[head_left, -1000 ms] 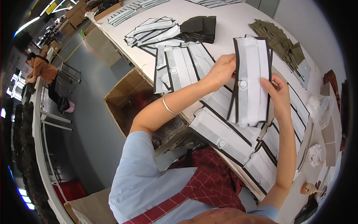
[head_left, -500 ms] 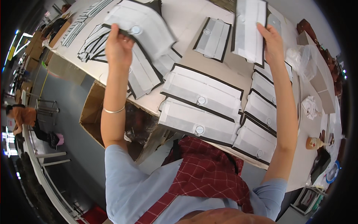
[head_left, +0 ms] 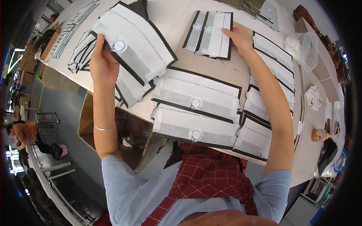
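Observation:
My left hand (head_left: 104, 66) is closed on the edge of a white fabric panel (head_left: 137, 41) with black borders and a round clear disc. That panel is raised and tilted above a loose pile of similar pieces, and whether it is one layer or several I cannot tell. On the table's far middle, my right hand (head_left: 240, 37) grips the right edge of another white panel (head_left: 219, 34), which lies beside and partly over a matching panel (head_left: 194, 32). Two long panels, a rear one (head_left: 198, 90) and a front one (head_left: 192, 124), lie side by side near me.
More panels (head_left: 254, 132) run along the right, partly behind my right forearm. Folded strips (head_left: 69, 35) are stacked far left. An open cardboard box (head_left: 86, 124) stands below the table's edge. Right: a plastic bag (head_left: 307, 49), white cloth (head_left: 313, 97) and small bottle (head_left: 319, 135).
My right hand has moved left and lowered its panel onto the table beside the matching one. My left hand, still holding its panel, has shifted slightly left and nearer.

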The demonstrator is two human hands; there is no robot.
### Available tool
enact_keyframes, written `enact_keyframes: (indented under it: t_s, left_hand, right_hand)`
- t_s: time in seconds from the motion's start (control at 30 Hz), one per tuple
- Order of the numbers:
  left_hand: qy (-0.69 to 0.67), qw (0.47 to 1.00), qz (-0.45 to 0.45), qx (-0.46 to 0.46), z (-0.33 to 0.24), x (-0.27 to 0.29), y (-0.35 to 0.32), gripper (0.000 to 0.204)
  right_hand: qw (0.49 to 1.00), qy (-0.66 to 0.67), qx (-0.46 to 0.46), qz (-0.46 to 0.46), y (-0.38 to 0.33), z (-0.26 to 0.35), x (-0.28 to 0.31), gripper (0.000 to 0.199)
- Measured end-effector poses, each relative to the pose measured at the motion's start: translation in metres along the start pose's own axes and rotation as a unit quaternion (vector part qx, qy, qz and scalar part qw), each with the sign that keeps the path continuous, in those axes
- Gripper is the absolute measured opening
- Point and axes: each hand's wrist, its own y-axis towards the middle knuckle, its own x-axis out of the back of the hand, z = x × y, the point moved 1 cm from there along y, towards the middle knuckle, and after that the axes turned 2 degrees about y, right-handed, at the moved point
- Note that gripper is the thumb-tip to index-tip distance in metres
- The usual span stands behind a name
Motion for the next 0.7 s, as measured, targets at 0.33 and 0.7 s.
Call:
enact_keyframes:
  t_s: [0.33, 0.7]
  left_hand:
    - [0.125, 0.991, 0.049, 0.006, 0.035, -0.073, -0.003, 0.028]
    - [0.508, 0.799, 0.299, -0.122, 0.093, -0.108, 0.007, 0.05]
  right_hand:
    - [0.903, -0.374, 0.185, 0.107, -0.052, 0.099, -0.007, 0.058]
    - [0.989, 0.124, 0.021, 0.078, -0.008, 0.05, 0.042, 0.034]
